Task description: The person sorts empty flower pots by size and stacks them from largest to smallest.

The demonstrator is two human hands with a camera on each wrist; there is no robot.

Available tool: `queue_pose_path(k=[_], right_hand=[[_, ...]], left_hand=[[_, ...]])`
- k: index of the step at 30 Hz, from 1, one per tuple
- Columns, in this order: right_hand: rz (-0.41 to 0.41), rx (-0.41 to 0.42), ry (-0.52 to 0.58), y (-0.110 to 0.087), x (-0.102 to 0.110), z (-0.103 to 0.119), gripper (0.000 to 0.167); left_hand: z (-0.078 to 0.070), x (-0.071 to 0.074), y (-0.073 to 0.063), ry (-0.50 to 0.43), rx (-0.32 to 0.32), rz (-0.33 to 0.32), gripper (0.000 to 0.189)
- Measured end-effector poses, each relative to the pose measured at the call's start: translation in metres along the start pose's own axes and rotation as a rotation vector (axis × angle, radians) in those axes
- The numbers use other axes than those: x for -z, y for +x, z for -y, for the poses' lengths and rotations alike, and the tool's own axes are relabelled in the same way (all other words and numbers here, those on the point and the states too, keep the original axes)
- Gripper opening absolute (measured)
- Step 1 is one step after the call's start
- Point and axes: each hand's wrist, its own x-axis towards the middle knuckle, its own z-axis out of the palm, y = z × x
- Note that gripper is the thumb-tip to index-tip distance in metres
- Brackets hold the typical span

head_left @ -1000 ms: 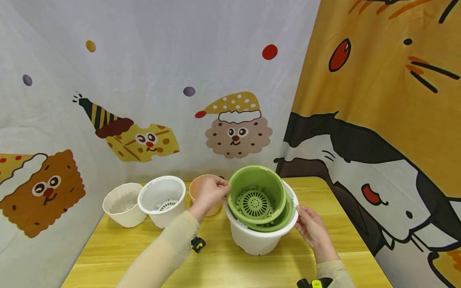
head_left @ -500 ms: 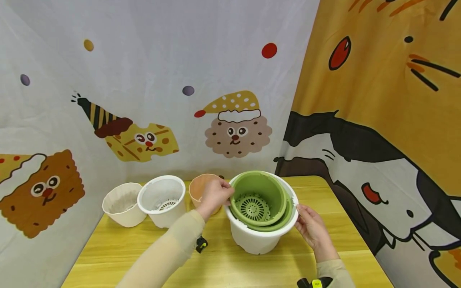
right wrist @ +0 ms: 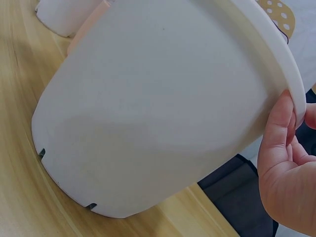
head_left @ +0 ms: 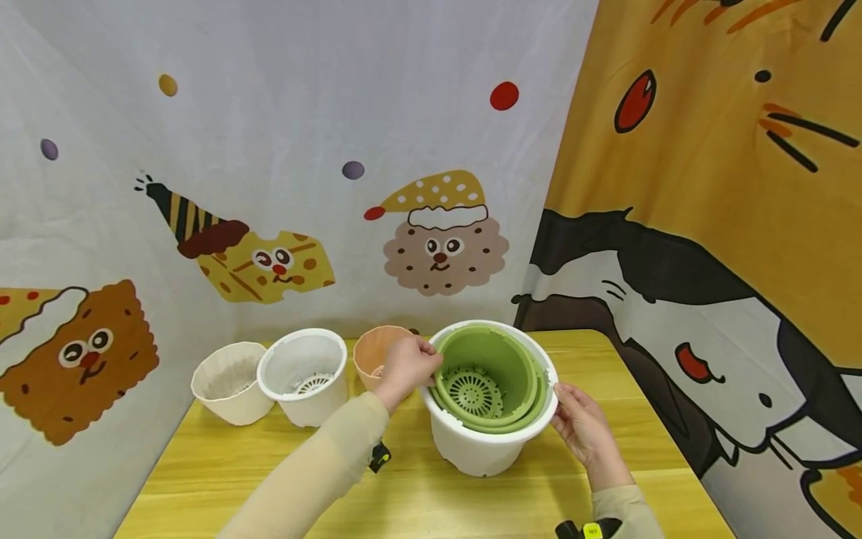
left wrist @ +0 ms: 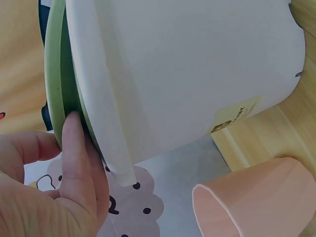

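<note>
Left hand [head_left: 405,367] extended, fingers pinching inner round green plastic pot [head_left: 501,367], right hand [head_left: 584,425], fingers gripping round white plastic pot [head_left: 474,453], pale-yellow rectangular label [left wrist: 239,112], print illegible

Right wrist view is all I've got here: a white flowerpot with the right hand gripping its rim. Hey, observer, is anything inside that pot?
Observer: Yes, an inner green flowerpot is nested within an outer green flowerpot, both inside the white flowerpot.

Operator: I can't see the left hand from here. What's it doing?

Observer: The left hand pinches the inner green flowerpot by its rim.

Operator: My side of the white flowerpot looks plain. Any marking on the other side?

Observer: Yes, the left wrist view shows a pale yellow label on its outer wall, with print too small to read.
</note>
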Motion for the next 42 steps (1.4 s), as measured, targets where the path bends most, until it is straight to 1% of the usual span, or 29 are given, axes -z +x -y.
queue_pose_path(k=[7,11,17,23,28,31,34,38,42], right_hand=[[-0.001,-0.003,0.001,0.0003,0.0007,-0.0010,0.015],[-0.003,-0.008,0.001,0.0004,0.0009,-0.0012,0.014],[-0.005,-0.008,0.001,0.0002,0.0011,-0.0009,0.015],[-0.004,-0.004,-0.004,0.0003,0.0006,-0.0004,0.014],[-0.002,-0.003,-0.008,0.0003,-0.0001,-0.0001,0.012],[0.002,-0.004,-0.006,0.0002,0.0001,-0.0004,0.012],[0.006,0.000,-0.010,0.0002,0.0004,-0.0008,0.011],[0.003,0.008,-0.014,0.0003,0.0009,-0.0009,0.011],[0.005,0.010,-0.009,-0.0002,0.0017,-0.0007,0.012]], left_hand=[[-0.0007,-0.0008,0.0007,0.011,0.009,0.007,0.006],[0.0000,-0.0016,0.0007,0.028,0.002,0.000,0.006],[-0.0011,-0.0022,0.0010,0.031,0.017,-0.008,0.006],[-0.0014,-0.0019,0.0011,0.034,0.015,-0.010,0.006],[0.0002,-0.0029,0.0015,0.085,0.015,-0.026,0.007],[0.0011,-0.0039,0.0016,0.125,0.007,-0.037,0.008],[0.0011,-0.0043,0.0010,0.146,-0.007,-0.048,0.009],[0.0007,-0.0050,0.0004,0.157,-0.025,-0.055,0.012],[0.0010,-0.0066,0.0003,0.165,-0.024,-0.054,0.015]])
